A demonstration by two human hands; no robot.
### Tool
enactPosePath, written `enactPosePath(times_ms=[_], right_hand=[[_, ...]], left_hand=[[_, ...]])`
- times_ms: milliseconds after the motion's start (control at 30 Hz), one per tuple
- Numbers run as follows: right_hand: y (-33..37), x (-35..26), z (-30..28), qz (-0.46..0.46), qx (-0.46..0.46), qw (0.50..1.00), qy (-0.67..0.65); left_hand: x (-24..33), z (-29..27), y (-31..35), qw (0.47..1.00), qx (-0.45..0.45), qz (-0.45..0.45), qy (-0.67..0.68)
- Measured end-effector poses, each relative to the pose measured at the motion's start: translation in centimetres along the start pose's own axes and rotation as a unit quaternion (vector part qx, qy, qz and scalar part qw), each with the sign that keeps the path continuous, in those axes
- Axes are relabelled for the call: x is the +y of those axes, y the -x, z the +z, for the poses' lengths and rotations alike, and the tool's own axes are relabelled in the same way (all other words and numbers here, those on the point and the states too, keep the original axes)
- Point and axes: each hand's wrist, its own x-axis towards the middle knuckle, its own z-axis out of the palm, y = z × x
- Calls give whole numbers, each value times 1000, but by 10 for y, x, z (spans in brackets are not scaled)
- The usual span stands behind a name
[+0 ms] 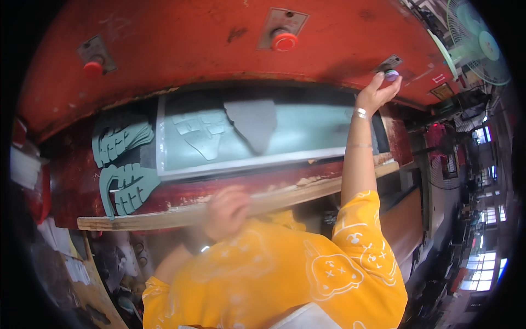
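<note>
Red-painted metal is formed into a large machine that spans the view above the table, and its rightmost button is reached by the right hand. The fingers there are bent, with the thumb and fingertips set slightly apart about the button; whether it is pressed, gripped or only touched cannot be told, and nothing else is seen to be held. The left hand is blurred near the table's wooden front edge, its fingers loosely curled; whether anything is held by them cannot be told. A green sheet is laid flat under the machine's front edge, well apart from the left-hand end of the table, and its left part is marked by cut shapes. A grey flat piece is laid on the sheet, just beside those shapes. To the left of the sheet, slotted green pieces are gathered in an upper stack and a lower stack. Judged from this, some cutting appears to be done, while much of the sheet's plain right part seems to be left.
</note>
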Motion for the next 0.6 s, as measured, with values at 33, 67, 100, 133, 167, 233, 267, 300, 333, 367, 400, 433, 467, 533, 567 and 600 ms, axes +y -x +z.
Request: enactPosePath(times_ms=[33,67,100,133,167,233,267,300,333,367,400,433,467,533,567,600], right_hand=[[-20,11,4,9,37,999,12],[-33,19,6,25,40,999,11],[-43,26,10,42,41,998,8],[-51,30,9,61,40,997,3],[-51,32,6,63,19,996,60],[-40,32,-15,64,1,998,4],[-29,30,-29,66,-9,997,-30],[-18,26,-49,71,-25,996,-39],[-5,21,-69,69,-32,996,-51],[13,14,-89,64,-48,995,-57],[37,6,-109,48,-61,995,-62],[62,-3,-126,67,-136,984,-95],[86,-14,-140,72,-209,967,-125],[124,-30,-163,49,-468,878,-88],[134,-35,-170,-41,-589,800,-107],[150,-44,-174,-93,-618,777,-68]], left_hand=[[1,6,2,999,18,9,-44],[-1,10,5,997,16,34,-64],[-2,13,6,995,22,47,-83],[-5,13,7,992,40,60,-102],[-7,13,9,990,56,65,-108],[-9,13,11,988,76,52,-124],[-9,13,12,986,76,38,-141],[-8,14,14,986,84,17,-144],[-8,15,14,985,93,4,-142],[-7,16,15,983,101,10,-155],[-6,18,16,980,104,-10,-168],[-6,19,16,977,92,-36,-191],[-5,20,17,973,83,-45,-212],[-6,22,17,965,63,-70,-245],[-7,22,15,964,70,-66,-247],[-8,23,16,963,69,-73,-249]])
